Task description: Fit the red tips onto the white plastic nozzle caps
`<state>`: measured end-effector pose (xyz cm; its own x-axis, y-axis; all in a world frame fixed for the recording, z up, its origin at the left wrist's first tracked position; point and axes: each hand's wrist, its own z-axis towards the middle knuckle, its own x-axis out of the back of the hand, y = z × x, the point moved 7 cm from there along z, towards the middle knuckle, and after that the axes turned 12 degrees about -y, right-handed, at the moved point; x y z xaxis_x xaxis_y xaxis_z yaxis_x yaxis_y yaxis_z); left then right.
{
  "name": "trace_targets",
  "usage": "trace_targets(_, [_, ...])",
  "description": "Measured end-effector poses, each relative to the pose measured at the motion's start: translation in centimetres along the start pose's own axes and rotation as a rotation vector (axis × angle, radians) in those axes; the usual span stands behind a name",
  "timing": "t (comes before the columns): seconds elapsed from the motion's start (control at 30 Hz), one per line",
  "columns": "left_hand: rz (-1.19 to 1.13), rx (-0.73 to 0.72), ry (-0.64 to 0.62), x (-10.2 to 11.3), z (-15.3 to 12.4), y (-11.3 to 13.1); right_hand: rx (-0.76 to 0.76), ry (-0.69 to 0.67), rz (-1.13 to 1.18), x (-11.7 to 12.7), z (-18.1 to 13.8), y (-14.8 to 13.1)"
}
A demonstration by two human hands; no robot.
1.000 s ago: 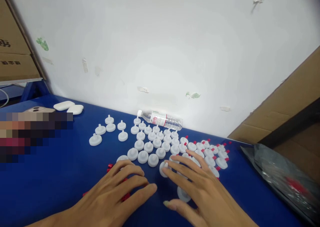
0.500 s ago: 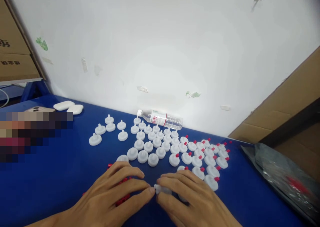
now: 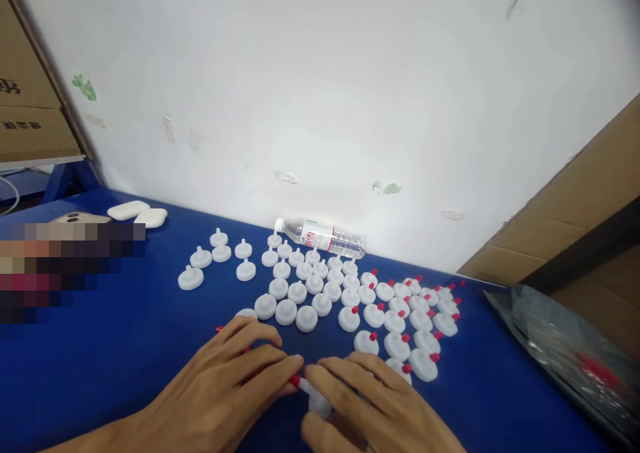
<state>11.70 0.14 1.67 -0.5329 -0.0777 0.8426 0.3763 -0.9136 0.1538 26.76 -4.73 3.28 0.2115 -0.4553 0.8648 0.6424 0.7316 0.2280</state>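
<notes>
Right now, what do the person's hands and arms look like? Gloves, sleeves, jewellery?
Both bare. The left hand and right hand show no gloves, rings or tape. The left forearm has no sleeve, watch or band up to the frame edge. The right wrist is cut off by the frame.

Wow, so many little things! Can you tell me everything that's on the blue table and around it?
plain white discs: many, white, in rows mid-table
capped discs: many, white with red tips, right of the plain ones
loose red caps: a few, red, under the left hand
water bottle: one, clear, lying by the wall
cases: two, white, far left
phone: one, pale, beside the cases
cardboard boxes: several, brown, left and right edges
plastic bag: one, dark, right side
table: one, blue
left hand: pinches a red cap
right hand: holds a white disc
</notes>
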Motion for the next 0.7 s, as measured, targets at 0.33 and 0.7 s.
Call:
trace_targets(0.33, [0.032, -0.034, 0.054, 1.6, 1.0, 1.5, -0.058, 0.108, 0.006, 0.6, 0.9, -1.0])
trace_targets(0.7, [0.041, 0.004, 0.006, 1.6, 1.6, 1.3, -0.095, 0.006, 0.084, -0.2, 1.0, 0.6])
